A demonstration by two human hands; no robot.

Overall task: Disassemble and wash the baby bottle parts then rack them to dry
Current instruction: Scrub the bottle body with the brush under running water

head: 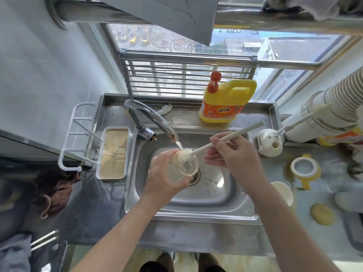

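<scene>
left hand (pixel 163 173) wrapped around clear bottle (pixel 181 167), centre frame over sink (pixel 231 195) | right hand (pixel 229 156) pinching brush handle (pixel 227 137); bristles at bottle mouth | faucet (pixel 149 118) running water onto brush head | yellow collar ring (pixel 305 169) on counter, right | detergent jug (pixel 225 101) behind sink

Stacked paper cups (pixel 337 99), brown cloth (pixel 57 191)
</scene>
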